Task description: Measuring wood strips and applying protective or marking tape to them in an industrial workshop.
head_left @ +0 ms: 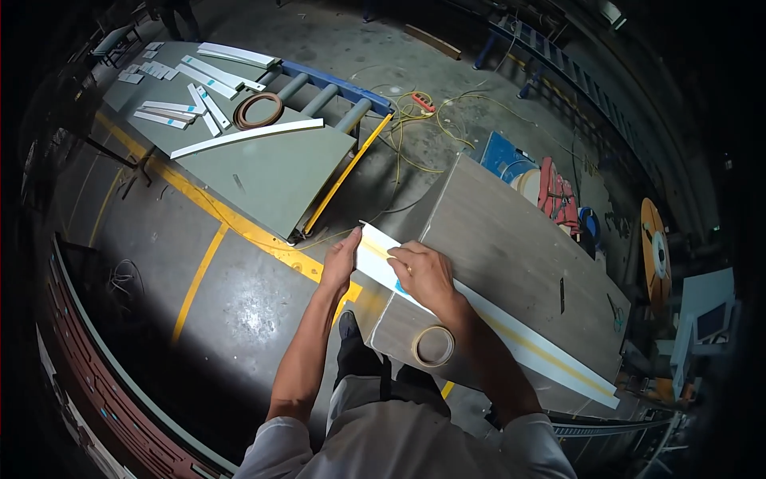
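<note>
A long white board (511, 331) lies slantwise across a grey-brown worktable, with a yellow strip (550, 361) running along its length. My left hand (343, 259) grips the board's far left end, thumb on top. Close beside it, my right hand (424, 275) has its fingers bent and pressed together over the yellow strip. What those fingers hold, if anything, is hidden. A small blue mark (401, 289) shows on the board under my right hand. On the near edge of the table rests a pale roll of tape (433, 346), to the left of my right forearm.
The grey-brown worktable (511, 231) also carries a dark ruler-like strip (562, 295) and scissors (616, 311). At the left, a green-topped table (263, 188) holds white strips (211, 76) and a brown coil (258, 110). Yellow cable (471, 96) lies across the floor beyond.
</note>
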The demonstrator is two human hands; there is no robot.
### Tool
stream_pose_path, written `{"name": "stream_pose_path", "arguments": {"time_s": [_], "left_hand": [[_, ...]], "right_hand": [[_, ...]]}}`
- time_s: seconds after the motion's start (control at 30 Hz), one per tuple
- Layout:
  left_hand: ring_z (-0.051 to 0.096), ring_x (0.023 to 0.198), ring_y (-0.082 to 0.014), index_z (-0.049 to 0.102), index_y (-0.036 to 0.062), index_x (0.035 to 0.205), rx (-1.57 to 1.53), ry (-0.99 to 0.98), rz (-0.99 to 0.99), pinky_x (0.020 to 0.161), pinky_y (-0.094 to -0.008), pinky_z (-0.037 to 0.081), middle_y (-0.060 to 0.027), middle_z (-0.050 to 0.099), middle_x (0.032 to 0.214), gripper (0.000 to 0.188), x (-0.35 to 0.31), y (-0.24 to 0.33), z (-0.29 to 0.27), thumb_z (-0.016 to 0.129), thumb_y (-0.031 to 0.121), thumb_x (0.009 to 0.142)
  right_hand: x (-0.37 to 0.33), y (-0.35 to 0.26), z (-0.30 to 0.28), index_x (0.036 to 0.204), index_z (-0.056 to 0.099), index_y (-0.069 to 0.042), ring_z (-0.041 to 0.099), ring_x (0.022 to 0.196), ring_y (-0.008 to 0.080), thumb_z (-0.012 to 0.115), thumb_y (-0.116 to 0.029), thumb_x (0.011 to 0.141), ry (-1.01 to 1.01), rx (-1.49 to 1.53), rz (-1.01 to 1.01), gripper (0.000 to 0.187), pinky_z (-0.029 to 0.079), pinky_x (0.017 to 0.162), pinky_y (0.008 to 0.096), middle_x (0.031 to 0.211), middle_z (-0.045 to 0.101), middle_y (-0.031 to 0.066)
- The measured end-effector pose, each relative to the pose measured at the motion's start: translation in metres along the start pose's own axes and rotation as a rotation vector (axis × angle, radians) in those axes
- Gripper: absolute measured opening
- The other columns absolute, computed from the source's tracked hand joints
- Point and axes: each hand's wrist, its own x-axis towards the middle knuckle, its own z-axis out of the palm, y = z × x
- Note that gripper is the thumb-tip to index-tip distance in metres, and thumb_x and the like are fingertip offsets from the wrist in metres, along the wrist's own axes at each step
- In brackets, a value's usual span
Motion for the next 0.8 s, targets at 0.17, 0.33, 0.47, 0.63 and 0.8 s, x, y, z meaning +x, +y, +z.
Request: {"name": "stream_pose_path", "arguments": {"time_s": [0.17, 0.33, 0.47, 0.63, 0.8], "left_hand": [[0.054, 0.062, -0.0054, 0.074, 0.0041, 0.085, 0.044, 0.123, 0.044, 0.057, -0.0234, 0.042, 0.0008, 0.068, 0.076, 0.037, -0.028, -0.009, -0.014, 0.068, 0.038, 0.1], [0.05, 0.064, -0.0076, 0.069, 0.0063, 0.077, 0.019, 0.215, 0.045, 0.059, -0.0254, 0.041, 0.0012, 0.062, 0.071, 0.046, -0.034, -0.013, -0.016, 0.063, 0.044, 0.102], [0.048, 0.064, -0.0112, 0.064, 0.0057, 0.076, 0.098, 0.25, 0.071, 0.061, -0.029, 0.041, -0.0007, 0.057, 0.069, 0.056, -0.031, -0.015, -0.01, 0.05, 0.051, 0.106], [0.054, 0.074, -0.0146, 0.066, 0.001, 0.088, 0.065, 0.23, 0.088, 0.07, -0.0315, 0.045, -0.0044, 0.062, 0.079, 0.057, -0.031, -0.016, -0.012, 0.044, 0.049, 0.109], [0.064, 0.103, -0.0199, 0.066, -0.001, 0.12, -0.314, 0.004, 0.077, 0.094, -0.0338, 0.049, -0.0108, 0.069, 0.114, 0.057, -0.032, -0.017, -0.013, 0.04, 0.048, 0.109]], "right_hand": [[0.03, -0.016, 0.037, 0.105, 0.074, -0.009, 0.069, 0.091, 0.0305, 0.074, -0.018, 0.085, -0.126, -0.123, -0.058, 0.021, 0.056, 0.076, 0.0433, 0.099, 0.069, 0.0069], [0.022, -0.025, 0.054, 0.103, 0.075, -0.009, 0.069, 0.09, 0.0303, 0.072, -0.015, 0.087, -0.109, -0.116, -0.093, 0.017, 0.056, 0.077, 0.0423, 0.098, 0.07, 0.0063], [0.02, -0.024, 0.059, 0.099, 0.075, -0.009, 0.068, 0.089, 0.0302, 0.068, -0.012, 0.089, -0.074, -0.128, -0.09, 0.013, 0.056, 0.077, 0.0418, 0.096, 0.07, 0.0069], [0.024, -0.029, 0.057, 0.096, 0.074, -0.009, 0.068, 0.089, 0.0307, 0.068, -0.013, 0.089, -0.075, -0.127, -0.079, 0.01, 0.056, 0.077, 0.0424, 0.095, 0.07, 0.0075], [0.022, -0.033, 0.057, 0.094, 0.073, -0.009, 0.068, 0.093, 0.0309, 0.066, -0.012, 0.09, -0.012, -0.093, -0.055, 0.008, 0.056, 0.079, 0.0426, 0.096, 0.07, 0.0074]]}}
